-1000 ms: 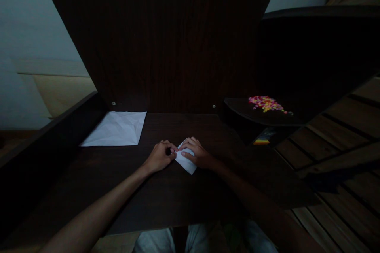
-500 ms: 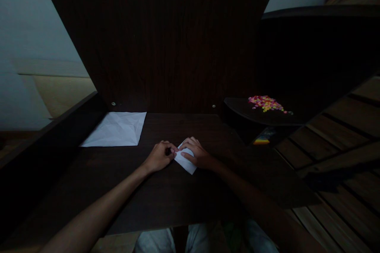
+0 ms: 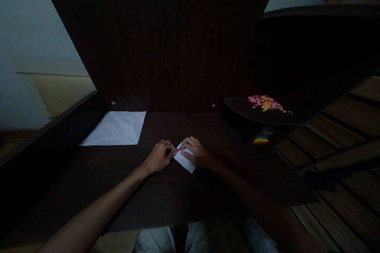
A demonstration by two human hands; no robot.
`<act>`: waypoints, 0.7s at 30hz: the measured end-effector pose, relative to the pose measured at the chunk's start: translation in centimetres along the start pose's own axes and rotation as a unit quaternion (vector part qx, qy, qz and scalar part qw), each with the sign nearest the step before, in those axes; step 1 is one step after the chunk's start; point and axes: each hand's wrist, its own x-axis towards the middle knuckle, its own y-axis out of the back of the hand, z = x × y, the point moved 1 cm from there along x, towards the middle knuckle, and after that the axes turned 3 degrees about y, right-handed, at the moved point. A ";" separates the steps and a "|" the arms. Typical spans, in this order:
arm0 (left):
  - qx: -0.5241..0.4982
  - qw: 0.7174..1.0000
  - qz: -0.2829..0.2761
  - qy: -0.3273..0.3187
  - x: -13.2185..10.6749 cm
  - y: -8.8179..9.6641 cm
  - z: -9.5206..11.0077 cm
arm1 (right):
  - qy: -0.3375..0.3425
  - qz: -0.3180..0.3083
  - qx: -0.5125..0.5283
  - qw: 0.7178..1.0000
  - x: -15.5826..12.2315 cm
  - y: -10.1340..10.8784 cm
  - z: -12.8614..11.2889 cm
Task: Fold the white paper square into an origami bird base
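Observation:
A small folded piece of white paper (image 3: 186,163) lies on the dark wooden desk (image 3: 142,201), turned at an angle. My left hand (image 3: 160,156) pinches the paper's left corner between thumb and fingertips. My right hand (image 3: 197,153) rests over its upper right part, fingers bent and thumb lying on the sheet, pressing it to the desk. The fingers cover much of the paper's upper side, so its folds there are hidden.
A larger creased white sheet (image 3: 118,128) lies at the back left. Many small pink, red and yellow pieces (image 3: 267,103) are heaped on a curved shelf (image 3: 237,106) at the right. A dark side panel (image 3: 59,126) bounds the left, and a tall back panel (image 3: 166,39) rises behind.
Very little differs. The fingers of my left hand have closed in slightly at the paper's corner, while my right hand and the paper stay in place.

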 end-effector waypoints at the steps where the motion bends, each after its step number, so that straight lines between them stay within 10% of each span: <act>1: 0.005 1.000 -0.004 -0.007 0.0 0.1 -0.1 | 0.002 0.000 -0.008 1.000 0.0 0.0 0.0; 21: 0.020 0.986 -0.083 -0.144 -1.3 1.5 0.3 | 0.138 0.028 -0.007 0.990 -0.9 0.0 1.9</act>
